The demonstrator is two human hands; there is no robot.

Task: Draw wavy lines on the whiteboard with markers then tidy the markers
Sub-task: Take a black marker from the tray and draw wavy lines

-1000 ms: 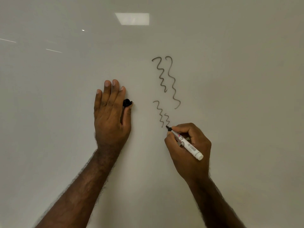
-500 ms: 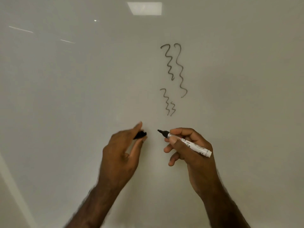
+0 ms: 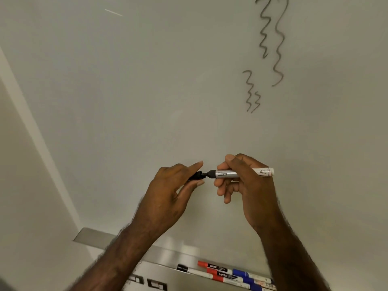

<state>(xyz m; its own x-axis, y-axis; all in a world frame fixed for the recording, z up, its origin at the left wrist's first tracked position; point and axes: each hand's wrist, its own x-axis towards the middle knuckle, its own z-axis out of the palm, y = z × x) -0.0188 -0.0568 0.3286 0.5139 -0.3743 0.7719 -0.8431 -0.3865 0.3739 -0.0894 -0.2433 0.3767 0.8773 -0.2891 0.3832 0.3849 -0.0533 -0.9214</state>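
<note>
My right hand (image 3: 245,185) grasps the black marker (image 3: 241,173) mid-barrel at frame center, long axis near horizontal, nib end pointing left, tail poking out right past my knuckles. My left hand (image 3: 174,185) pinches the cap (image 3: 196,176) between thumb and index finger, cap mouth facing right, lined up on the same axis. Cap mouth and nib look touching or just short of it, can't tell which; cap not seated yet. Coming move, I'd guess: push cap straight right along the barrel, or marker left into it. Both hands equally near the joint, so either can close it. Whiteboard (image 3: 147,101) carries 4 wavy lines (image 3: 270,49) in the upper right: 2 long above, 2 short below. Tray (image 3: 168,256) at the bottom edge holds capped markers: 2 red (image 3: 213,266), 2 blue (image 3: 241,273) showing, 1 black-capped (image 3: 185,268); more may be hidden behind my right forearm. Markers in hand: 1. Loose caps: 1.
</note>
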